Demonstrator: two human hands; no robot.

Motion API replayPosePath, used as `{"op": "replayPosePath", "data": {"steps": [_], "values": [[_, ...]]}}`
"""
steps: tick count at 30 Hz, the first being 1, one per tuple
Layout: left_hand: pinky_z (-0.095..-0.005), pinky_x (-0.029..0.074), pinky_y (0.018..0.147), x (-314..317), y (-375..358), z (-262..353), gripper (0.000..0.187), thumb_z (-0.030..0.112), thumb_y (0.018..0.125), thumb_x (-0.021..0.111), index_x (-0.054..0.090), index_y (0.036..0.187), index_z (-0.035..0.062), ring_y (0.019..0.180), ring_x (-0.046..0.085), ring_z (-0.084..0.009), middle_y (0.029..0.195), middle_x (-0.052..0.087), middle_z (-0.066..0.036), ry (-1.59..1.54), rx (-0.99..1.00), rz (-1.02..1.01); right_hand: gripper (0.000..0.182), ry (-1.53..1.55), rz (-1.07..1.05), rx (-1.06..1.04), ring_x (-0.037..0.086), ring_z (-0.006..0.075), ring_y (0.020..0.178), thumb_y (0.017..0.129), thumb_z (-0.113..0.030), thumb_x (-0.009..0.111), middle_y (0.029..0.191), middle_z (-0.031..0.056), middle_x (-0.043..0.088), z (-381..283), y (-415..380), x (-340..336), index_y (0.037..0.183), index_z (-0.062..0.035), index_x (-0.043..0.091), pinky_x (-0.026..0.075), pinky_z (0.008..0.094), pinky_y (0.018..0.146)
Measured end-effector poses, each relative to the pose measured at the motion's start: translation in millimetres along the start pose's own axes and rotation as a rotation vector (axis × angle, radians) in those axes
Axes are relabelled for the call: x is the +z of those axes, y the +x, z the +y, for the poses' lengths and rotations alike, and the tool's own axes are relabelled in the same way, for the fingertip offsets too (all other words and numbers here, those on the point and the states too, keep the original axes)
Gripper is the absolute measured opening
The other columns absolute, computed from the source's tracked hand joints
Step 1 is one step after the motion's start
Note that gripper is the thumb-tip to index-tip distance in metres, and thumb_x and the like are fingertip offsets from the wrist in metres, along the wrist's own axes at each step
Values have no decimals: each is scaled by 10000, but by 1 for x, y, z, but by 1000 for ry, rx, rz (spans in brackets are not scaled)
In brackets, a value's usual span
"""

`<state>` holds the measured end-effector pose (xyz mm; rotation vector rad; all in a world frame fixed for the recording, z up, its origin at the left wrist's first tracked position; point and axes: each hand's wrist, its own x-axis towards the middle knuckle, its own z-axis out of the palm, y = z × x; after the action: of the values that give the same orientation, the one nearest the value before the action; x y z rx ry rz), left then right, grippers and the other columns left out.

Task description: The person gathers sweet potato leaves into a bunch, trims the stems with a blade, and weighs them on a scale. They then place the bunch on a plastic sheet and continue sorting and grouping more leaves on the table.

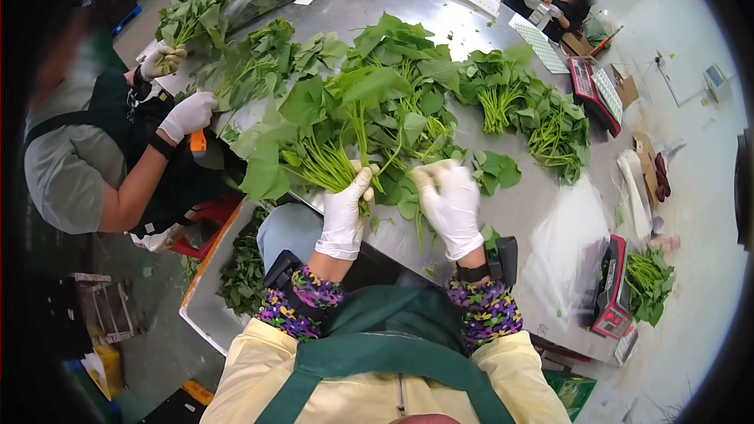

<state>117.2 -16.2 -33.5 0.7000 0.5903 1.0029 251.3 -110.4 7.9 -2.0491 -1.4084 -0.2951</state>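
My left hand (345, 208), in a white glove, is closed around a bunch of leafy green stems (326, 165). The stem ends show at its fingers, and broad leaves spread out to the left and above. My right hand (452, 204), also gloved, is slightly blurred over the table to the right. Its fingers are curled beside loose greens; I cannot tell what is in them. Beyond both hands lies a large pile of leafy greens (400, 63) on the metal table (503, 220).
Tied-looking bundles (499, 102) lie to the right, near clear plastic bags (569, 243) and red scales (613, 290). At the left, a gloved co-worker (86, 149) handles greens and an orange-handled tool (198, 144). Another person (558, 0) is at the far right. A white bin (208, 318) holds greens.
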Motion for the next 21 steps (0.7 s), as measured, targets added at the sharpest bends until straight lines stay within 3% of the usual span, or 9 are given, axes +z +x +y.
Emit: {"op": "replayPosePath", "data": {"steps": [3,4,5,9,12,15,17,19,21], "values": [[-177,404,488,-1,-2,-10,120,51,871,613,589,980,6,556,499,-71,843,642,-72,-106,-74,-95,238,714,-281,280,584,206,792,837,-234,668,863,87,614,-15,1,23,990,-54,638,461,321,721],[-182,384,486,-2,-2,-13,102,59,856,642,613,944,19,551,497,-67,805,647,-50,-152,-95,-96,213,1109,-354,574,572,110,777,878,-188,637,854,42,622,-23,4,25,981,-2,632,460,248,720],[-182,384,486,-4,-1,-13,102,59,856,642,613,944,19,551,497,-67,805,647,-50,-149,-91,-93,213,1113,-357,572,572,110,777,878,-188,637,854,42,622,-25,3,25,981,-2,632,460,248,720],[-224,398,545,-6,-3,-5,170,106,893,600,548,1049,61,553,443,-64,895,623,-53,-244,-151,-172,167,1230,-112,498,549,73,772,905,-148,603,872,10,617,-22,-14,39,1000,-10,608,453,223,728],[-231,385,543,-3,-7,-3,174,129,901,597,546,1054,66,546,423,-60,905,618,-38,-271,-188,-66,236,1857,220,713,551,124,787,923,-210,583,949,30,616,1,-11,40,1092,-46,589,444,231,755],[-222,388,542,-10,-2,-8,200,160,897,611,547,1062,65,546,435,-57,914,618,-37,-246,-239,-219,308,1839,-186,1049,567,137,807,906,-240,610,954,45,619,-7,10,2,1133,-34,581,446,243,762],[-202,389,534,-7,-4,-9,214,156,893,615,546,1071,61,550,451,-58,912,617,-35,-217,-250,-221,366,1703,-312,964,576,134,813,885,-244,640,935,48,624,-14,15,1,1152,-4,570,450,247,760],[-189,390,520,-5,-6,-8,229,162,889,622,545,1079,60,559,467,-59,915,615,-35,-90,-263,-207,407,1106,-193,444,590,139,775,874,-227,651,932,61,630,-22,19,11,1177,25,550,461,253,736],[-192,401,513,-3,-7,-9,228,158,881,634,548,1070,64,567,482,-60,882,609,-23,-79,-255,-247,325,1055,-172,398,588,135,719,846,-189,671,897,62,626,-23,19,17,1087,16,597,466,253,698]]}}
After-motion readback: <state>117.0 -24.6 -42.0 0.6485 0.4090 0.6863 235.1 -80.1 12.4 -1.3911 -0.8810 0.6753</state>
